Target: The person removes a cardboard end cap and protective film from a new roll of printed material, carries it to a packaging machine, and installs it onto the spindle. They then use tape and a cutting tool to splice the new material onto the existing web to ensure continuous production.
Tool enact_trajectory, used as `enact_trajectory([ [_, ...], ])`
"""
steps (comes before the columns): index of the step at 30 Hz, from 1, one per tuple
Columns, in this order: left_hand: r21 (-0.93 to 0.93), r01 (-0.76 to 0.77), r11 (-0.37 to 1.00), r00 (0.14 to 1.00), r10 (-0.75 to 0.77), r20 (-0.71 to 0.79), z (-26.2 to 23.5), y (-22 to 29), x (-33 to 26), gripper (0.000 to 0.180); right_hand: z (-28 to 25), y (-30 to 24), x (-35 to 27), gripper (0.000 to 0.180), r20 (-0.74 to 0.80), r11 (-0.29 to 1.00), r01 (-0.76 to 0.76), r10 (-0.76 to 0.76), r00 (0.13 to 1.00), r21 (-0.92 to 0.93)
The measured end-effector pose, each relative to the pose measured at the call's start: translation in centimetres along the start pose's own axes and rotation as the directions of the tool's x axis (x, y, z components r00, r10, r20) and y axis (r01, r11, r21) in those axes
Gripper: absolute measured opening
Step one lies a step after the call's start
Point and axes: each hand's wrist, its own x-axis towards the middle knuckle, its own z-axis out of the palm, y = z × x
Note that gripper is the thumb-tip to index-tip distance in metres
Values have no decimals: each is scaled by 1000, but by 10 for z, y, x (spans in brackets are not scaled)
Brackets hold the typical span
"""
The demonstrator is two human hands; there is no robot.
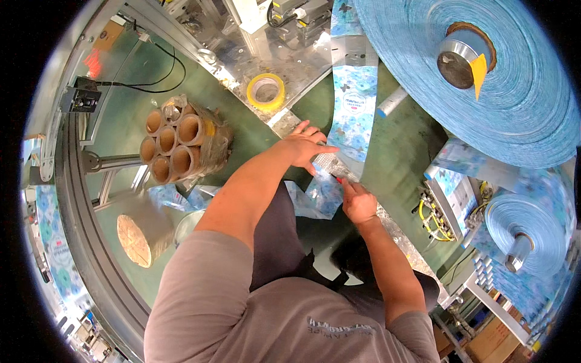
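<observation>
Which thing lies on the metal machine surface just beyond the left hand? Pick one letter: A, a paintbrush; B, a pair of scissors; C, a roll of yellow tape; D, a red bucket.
C: a roll of yellow tape lies flat on the metal machine surface, beyond the left hand, which presses on the blue printed film strip; no scissors, bucket or brush show there.

Blue flowered packaging film strip [353,103] hangs centre with an oval white label; its big roll [514,97] top right, smaller roll [523,224] right; brown cardboard boxes [490,339] lower right.
</observation>
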Motion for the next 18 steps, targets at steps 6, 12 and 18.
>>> enact_trajectory([
  [6,4,10,1000,1000,-10,19,-4,2,0,99,0,-1,-1,40,15,999,-17,17,1000,-29],
  [12,-5,18,1000,999,-18,27,-5,4,-1,98,-10,0,-12,41,21,999,-46,46,999,-17],
  [18,-4,13,1000,1000,-13,14,-2,3,-3,98,-16,11,-28,44,55,999,-45,46,997,-10],
])
